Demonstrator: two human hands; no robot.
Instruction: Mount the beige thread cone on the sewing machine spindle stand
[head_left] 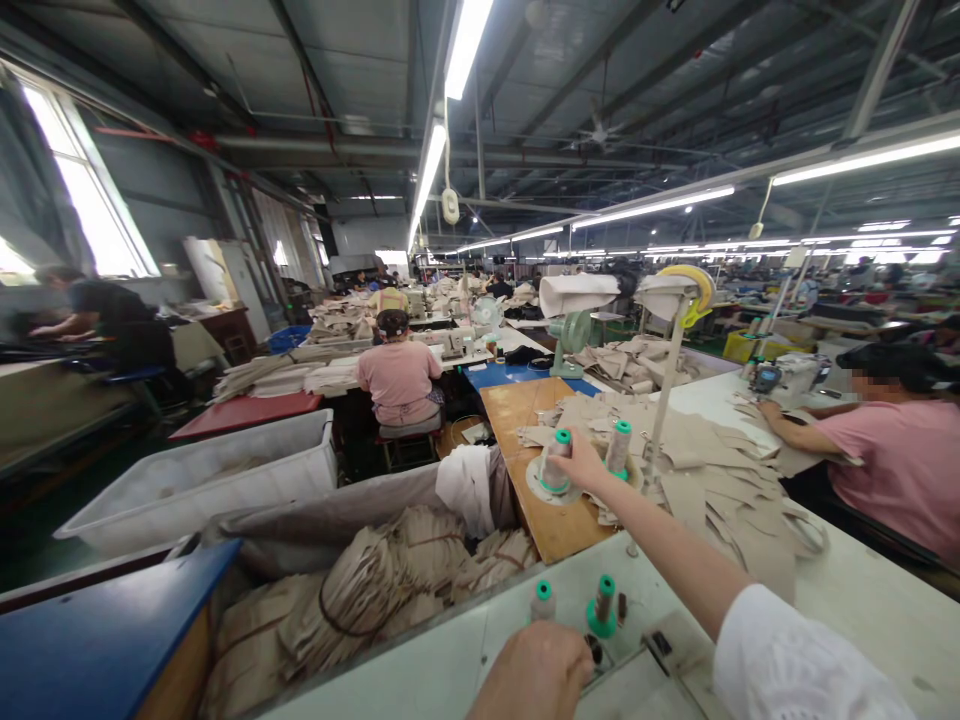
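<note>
Thread cone [556, 462] w/ green top sits centre frame on a round base on the wooden bench [559, 528], right hand [581, 462] wrapped on it, grip clamped round the cone body. Second cone [619, 447] stands just right of that hand, touching or nearly so, can't tell which. Right arm runs down to lower right, white sleeve [795, 665] at the edge. Left hand [536, 675] at bottom centre, back of hand showing, fingers hidden, so grip open or closed: can't tell. It rests on the pale bench [450, 665] just below two small green-topped spools [603, 606]. Beige cut fabric pieces [712, 470] spread right of centre; bundled beige stacks [375, 590] lie in a bin lower left. White tub [202, 485] left of centre. Co-worker in pink [911, 465] at a sewing machine [780, 378] on right edge; another person in pink [400, 378] seated w/ back turned, centre distance.
</note>
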